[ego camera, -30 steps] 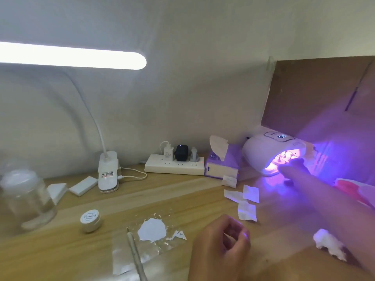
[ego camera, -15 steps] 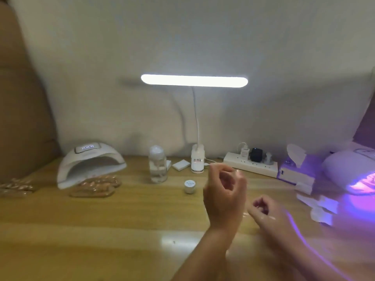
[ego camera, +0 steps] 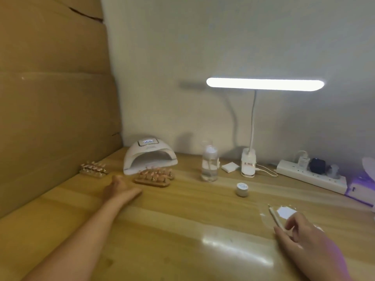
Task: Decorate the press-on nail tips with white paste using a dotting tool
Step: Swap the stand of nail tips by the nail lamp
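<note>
Dotting tool: thin pale stick-shaped dotting tool (ego camera: 275,216), lying on a transparent plastic film (ego camera: 265,222) at 4 o'clock on the light wooden table (ego camera: 182,220); its far tip points to 11 o'clock.
White paste: flat patch of white paste (ego camera: 286,212) on the same film, just beside the tool at its 2 o'clock.
Right hand: right hand (ego camera: 304,236) at the tool's near end, fingers curled; whether they pinch the tool cannot be told.
Nail tips: rows of pinkish press-on nail tips (ego camera: 155,173) upright on a light wooden holder (ego camera: 151,183) at 10 o'clock.
Left hand: left hand (ego camera: 119,188) near the holder at its 8 o'clock; blurred, grip state cannot be told.
Jar: small round white jar (ego camera: 242,188) at the paste's 10 o'clock.
Curing lamp: white domed nail lamp (ego camera: 150,153) just behind the holder.
Back row: clear bottle (ego camera: 210,165), lit white desk lamp (ego camera: 263,84).
</note>
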`<act>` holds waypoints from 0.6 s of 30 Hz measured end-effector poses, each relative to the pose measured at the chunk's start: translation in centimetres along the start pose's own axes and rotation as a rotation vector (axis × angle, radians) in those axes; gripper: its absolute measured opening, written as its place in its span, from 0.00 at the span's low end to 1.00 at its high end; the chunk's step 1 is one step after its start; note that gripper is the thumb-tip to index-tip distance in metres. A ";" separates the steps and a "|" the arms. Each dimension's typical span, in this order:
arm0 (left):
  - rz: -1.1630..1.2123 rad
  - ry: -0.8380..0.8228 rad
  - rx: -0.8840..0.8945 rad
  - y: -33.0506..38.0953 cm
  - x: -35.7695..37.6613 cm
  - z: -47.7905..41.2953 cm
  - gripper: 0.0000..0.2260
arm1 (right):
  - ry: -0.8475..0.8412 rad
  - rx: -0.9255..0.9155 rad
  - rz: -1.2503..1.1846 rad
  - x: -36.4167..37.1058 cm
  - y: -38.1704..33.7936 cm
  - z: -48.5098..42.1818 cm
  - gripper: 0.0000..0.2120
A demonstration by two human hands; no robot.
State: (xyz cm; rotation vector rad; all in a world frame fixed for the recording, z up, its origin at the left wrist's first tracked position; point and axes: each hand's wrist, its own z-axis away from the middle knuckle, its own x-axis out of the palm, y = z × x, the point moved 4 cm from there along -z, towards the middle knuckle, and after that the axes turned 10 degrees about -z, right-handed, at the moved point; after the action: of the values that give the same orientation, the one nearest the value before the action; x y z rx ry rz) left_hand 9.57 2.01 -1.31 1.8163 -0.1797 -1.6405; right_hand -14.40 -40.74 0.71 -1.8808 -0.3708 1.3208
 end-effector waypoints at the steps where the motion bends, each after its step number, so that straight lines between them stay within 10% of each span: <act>1: 0.035 -0.072 0.030 0.7 0.2 -0.3 0.41 | 0.013 0.006 0.001 -0.1 -0.1 0.0 0.12; 18: 0.002 -0.037 0.631 3.3 -0.2 4.4 0.17 | 0.180 -0.015 -0.152 -0.2 1.1 -1.3 0.10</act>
State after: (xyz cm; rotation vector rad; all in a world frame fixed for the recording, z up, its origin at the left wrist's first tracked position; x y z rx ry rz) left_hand 6.56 -2.07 0.73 2.2282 -0.7892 -1.7374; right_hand -13.58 -42.12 0.22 -1.9255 -0.4219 1.0422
